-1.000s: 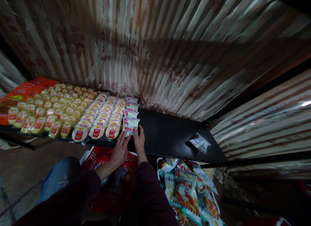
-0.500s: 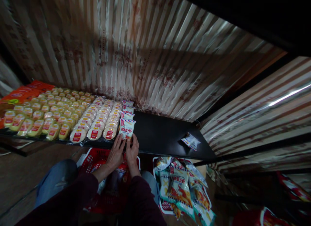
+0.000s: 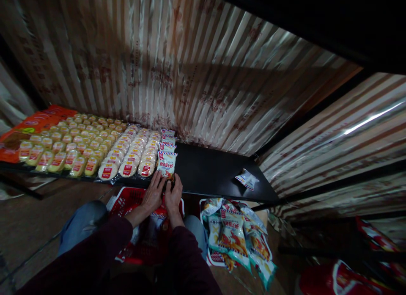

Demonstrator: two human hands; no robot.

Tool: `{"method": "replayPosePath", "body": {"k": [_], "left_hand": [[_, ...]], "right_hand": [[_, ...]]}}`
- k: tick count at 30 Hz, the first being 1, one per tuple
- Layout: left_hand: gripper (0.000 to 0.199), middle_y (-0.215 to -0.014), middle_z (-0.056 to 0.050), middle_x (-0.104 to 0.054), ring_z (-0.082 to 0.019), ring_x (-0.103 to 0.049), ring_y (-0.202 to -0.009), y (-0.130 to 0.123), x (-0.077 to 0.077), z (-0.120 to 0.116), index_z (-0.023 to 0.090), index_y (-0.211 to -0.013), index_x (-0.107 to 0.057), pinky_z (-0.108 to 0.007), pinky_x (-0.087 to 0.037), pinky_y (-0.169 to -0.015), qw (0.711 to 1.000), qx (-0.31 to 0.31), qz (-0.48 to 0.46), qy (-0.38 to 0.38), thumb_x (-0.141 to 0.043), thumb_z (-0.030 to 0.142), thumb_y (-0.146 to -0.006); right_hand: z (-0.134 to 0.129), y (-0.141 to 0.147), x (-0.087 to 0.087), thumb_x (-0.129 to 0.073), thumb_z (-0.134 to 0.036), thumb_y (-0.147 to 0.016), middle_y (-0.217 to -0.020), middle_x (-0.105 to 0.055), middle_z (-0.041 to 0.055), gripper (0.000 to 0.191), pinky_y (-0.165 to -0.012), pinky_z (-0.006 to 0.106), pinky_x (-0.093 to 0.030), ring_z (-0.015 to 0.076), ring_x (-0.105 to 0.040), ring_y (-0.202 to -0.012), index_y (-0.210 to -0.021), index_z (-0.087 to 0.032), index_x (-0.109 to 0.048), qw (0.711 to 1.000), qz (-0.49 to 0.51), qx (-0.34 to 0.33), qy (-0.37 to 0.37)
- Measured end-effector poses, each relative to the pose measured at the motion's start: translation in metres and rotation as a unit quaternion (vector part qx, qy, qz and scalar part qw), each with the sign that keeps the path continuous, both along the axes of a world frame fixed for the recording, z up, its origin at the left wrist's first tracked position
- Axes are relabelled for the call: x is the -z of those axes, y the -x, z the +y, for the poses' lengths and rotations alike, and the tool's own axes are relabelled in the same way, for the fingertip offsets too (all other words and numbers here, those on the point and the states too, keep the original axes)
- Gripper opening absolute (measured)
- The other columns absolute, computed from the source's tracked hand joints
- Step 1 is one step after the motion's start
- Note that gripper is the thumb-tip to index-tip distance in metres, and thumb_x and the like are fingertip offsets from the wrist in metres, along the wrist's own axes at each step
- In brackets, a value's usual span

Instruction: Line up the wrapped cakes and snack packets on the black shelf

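A small white snack packet (image 3: 167, 161) with red lettering and a striped top edge leans at the front of a short row of like packets (image 3: 168, 139). At its lower left edge is my left hand (image 3: 153, 194), its fingers stretched out and touching the packet. My right hand (image 3: 173, 197) is at the lower right edge, fingers extended and thumb turned inward. Neither hand visibly grips the packet. Just left of it lie rows of round wrapped cakes (image 3: 128, 168).
The black shelf (image 3: 206, 168) also carries yellow wrapped cakes (image 3: 57, 161), orange packaging (image 3: 38, 121) and a lone packet (image 3: 246, 179) at right. Below stand a red basket (image 3: 127, 197) between my knees and a white-rimmed basket (image 3: 207, 257) of snack bags (image 3: 233, 229). Striped sheeting (image 3: 190, 75) hangs behind.
The view has shifted slightly. Both hands sit a little lower against the front packet, and more of its bottom end shows between them. The other packets appear unmoved.
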State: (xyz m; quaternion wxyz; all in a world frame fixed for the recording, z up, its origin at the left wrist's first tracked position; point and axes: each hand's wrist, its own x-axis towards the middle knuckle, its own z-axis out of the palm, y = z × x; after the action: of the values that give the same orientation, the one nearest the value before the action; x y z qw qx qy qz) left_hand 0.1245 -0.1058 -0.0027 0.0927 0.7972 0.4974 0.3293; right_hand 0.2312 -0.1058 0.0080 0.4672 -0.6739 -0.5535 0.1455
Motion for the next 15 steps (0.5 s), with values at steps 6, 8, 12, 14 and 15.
{"method": "replayPosePath", "body": {"k": [6, 8, 12, 14, 15], "left_hand": [[0.043, -0.152, -0.018, -0.028, -0.023, -0.01, -0.144, 0.002, 0.002, -0.024, 0.009, -0.13, -0.047, -0.047, -0.033, -0.112, 0.999, 0.037, 0.015, 0.008, -0.036, 0.008, -0.088], [0.042, -0.151, -0.015, -0.032, -0.02, -0.015, -0.144, 0.006, 0.01, -0.039, 0.012, -0.129, -0.049, -0.044, -0.036, -0.111, 0.998, 0.052, 0.021, 0.025, -0.036, 0.009, -0.088], [0.044, -0.147, -0.012, -0.04, -0.018, -0.024, -0.142, 0.021, 0.034, -0.068, 0.014, -0.123, -0.056, -0.041, -0.039, -0.109, 0.995, 0.066, 0.036, 0.07, -0.039, 0.005, -0.083], [0.047, -0.144, -0.012, -0.045, -0.018, -0.031, -0.139, 0.03, 0.044, -0.079, 0.014, -0.119, -0.059, -0.042, -0.039, -0.109, 0.992, 0.064, 0.047, 0.1, -0.039, 0.003, -0.078], [0.048, -0.141, -0.013, -0.048, -0.018, -0.036, -0.137, 0.033, 0.048, -0.083, 0.014, -0.117, -0.06, -0.042, -0.039, -0.109, 0.989, 0.061, 0.056, 0.12, -0.039, 0.002, -0.076]], "right_hand": [[-0.048, 0.013, 0.019, -0.034, -0.035, -0.09, -0.114, -0.061, 0.0147, 0.036, -0.1, 0.044, -0.04, 0.0236, -0.054, -0.111, -0.111, -0.017, -0.056, 0.999, 0.026, 0.014, -0.036], [-0.064, 0.019, 0.032, -0.034, -0.033, -0.088, -0.11, -0.063, 0.0142, 0.034, -0.096, 0.043, -0.043, 0.0236, -0.057, -0.107, -0.108, -0.018, -0.057, 0.998, 0.051, 0.022, -0.021], [-0.09, 0.028, 0.065, -0.038, -0.023, -0.08, -0.103, -0.066, 0.0141, 0.03, -0.091, 0.042, -0.047, 0.0245, -0.061, -0.099, -0.1, -0.018, -0.061, 0.997, 0.063, 0.023, 0.049], [-0.101, 0.031, 0.079, -0.042, -0.019, -0.076, -0.1, -0.067, 0.0148, 0.028, -0.089, 0.041, -0.048, 0.0258, -0.063, -0.097, -0.094, -0.019, -0.063, 0.992, 0.042, 0.023, 0.118], [-0.105, 0.033, 0.085, -0.043, -0.019, -0.076, -0.097, -0.068, 0.0151, 0.026, -0.087, 0.041, -0.048, 0.0262, -0.064, -0.094, -0.091, -0.018, -0.064, 0.986, 0.032, 0.017, 0.16]]}}
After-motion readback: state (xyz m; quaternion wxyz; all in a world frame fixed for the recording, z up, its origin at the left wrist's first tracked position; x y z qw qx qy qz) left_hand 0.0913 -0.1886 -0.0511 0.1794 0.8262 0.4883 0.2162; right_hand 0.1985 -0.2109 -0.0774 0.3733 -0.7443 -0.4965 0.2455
